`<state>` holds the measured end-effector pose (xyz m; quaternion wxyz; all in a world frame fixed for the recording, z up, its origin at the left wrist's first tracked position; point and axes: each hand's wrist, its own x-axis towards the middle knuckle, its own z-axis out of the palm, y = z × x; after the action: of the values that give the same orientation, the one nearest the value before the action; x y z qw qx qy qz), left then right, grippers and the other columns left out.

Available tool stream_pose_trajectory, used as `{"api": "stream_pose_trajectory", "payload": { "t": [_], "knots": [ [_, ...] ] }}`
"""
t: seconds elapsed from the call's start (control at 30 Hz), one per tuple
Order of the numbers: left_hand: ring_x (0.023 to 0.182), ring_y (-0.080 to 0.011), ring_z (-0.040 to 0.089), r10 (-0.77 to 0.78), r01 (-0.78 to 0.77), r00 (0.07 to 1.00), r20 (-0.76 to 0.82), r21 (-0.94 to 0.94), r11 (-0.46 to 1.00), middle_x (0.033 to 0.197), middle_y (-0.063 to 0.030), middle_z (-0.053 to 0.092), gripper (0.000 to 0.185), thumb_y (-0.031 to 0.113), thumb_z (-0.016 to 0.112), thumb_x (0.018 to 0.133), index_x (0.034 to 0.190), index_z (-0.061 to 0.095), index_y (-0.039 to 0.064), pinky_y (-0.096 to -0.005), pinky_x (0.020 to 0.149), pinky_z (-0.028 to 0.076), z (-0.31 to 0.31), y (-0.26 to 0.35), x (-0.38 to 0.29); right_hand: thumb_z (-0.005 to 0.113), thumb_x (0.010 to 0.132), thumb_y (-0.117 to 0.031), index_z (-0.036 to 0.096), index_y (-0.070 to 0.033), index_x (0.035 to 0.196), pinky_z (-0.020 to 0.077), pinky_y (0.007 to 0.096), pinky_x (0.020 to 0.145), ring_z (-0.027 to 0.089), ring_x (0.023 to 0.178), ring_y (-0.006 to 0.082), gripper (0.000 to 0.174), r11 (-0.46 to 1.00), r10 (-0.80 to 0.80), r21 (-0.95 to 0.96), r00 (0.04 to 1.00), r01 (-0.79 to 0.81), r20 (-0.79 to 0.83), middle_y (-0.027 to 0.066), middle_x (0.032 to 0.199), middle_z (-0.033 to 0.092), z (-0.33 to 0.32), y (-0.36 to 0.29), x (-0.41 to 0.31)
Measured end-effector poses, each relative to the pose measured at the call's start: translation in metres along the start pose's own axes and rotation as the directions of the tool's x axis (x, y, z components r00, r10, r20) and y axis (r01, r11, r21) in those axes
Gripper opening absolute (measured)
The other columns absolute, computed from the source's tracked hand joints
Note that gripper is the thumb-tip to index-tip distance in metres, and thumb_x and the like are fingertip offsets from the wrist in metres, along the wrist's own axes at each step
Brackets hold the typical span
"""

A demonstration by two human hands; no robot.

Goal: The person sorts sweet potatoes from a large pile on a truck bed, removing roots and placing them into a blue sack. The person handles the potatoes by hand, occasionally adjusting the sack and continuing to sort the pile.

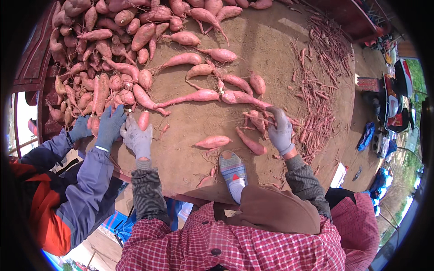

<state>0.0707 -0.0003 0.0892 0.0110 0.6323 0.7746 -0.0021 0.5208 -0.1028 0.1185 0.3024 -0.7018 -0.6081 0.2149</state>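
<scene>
My left hand (137, 135), in a pale grey glove, has its fingers around a short sweet potato (143, 121) at the lower edge of the big pile. At the right, my right hand (280, 130), in a like glove, curls over thin roots beside a rooty sweet potato (256, 122); whether it grips them I cannot tell. Just above it lies the thin end of a long sweet potato (240, 98). Between my hands lie a sweet potato with a pointed end (214, 142) and another one tilted (251, 141).
A co-worker's blue-gloved hands (110, 127) work at the pile of sweet potatoes (101, 67), close to my left hand. Thin red roots (318, 111) are heaped at the right. My shoe (233, 167) stands on the dirty truck bed (183, 149). A red metal side wall (339, 17) rises top right.
</scene>
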Motion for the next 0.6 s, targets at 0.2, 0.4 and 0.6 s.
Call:
{"api": "stream_pose_trajectory", "payload": {
  "t": [0.2, 0.4, 0.6],
  "knots": [
    [0.11, -0.0377, 0.062, -0.111, 0.104, 0.935, 0.336, 0.038, 0.994, 0.12, -0.0158, 0.067, 0.069, 0.043, 0.076, 0.072, 0.135, 0.059, 0.019, -0.047, 0.089, 0.052, 0.006, 0.067, 0.002, 0.068, 0.086, -0.028, 0.057, -0.017, 0.132, 0.052, 0.0499, 0.088, 0.065, 0.108, 0.0401, 0.049, 0.829, 0.406, -0.498, 0.886, -0.255, 0.222, 0.0167, 0.121, 0.063, -0.019, 0.06, 0.031],
    [0.116, -0.0377, 0.063, 0.626, -0.249, 0.715, 0.31, -0.725, 0.643, 0.125, -0.0216, 0.066, 0.066, 0.032, 0.077, 0.076, 0.137, 0.06, 0.01, -0.0427, 0.098, 0.051, -0.004, 0.169, -0.067, 0.073, 0.082, -0.036, 0.068, -0.008, 0.103, 0.0504, 0.0525, 0.081, 0.066, 0.095, 0.0383, 0.035, 0.769, -0.048, -0.599, 0.954, 0.224, 0.295, 0.0147, 0.096, 0.07, 0.01, 0.04, 0.057],
    [0.106, -0.0338, 0.066, 0.324, -0.093, 0.928, 0.181, -0.732, 0.675, 0.116, -0.0169, 0.069, 0.055, 0.028, 0.076, 0.083, 0.133, 0.061, 0.009, -0.0429, 0.094, 0.052, -0.029, 0.11, -0.066, 0.071, 0.088, -0.026, 0.061, -0.002, 0.103, 0.049, 0.0452, 0.067, 0.065, 0.078, 0.0385, 0.03, 0.996, 0.088, -0.001, 0.996, -0.088, 0.025, 0.021, 0.088, 0.065, -0.034, -0.026, 0.023]
  ]
}}
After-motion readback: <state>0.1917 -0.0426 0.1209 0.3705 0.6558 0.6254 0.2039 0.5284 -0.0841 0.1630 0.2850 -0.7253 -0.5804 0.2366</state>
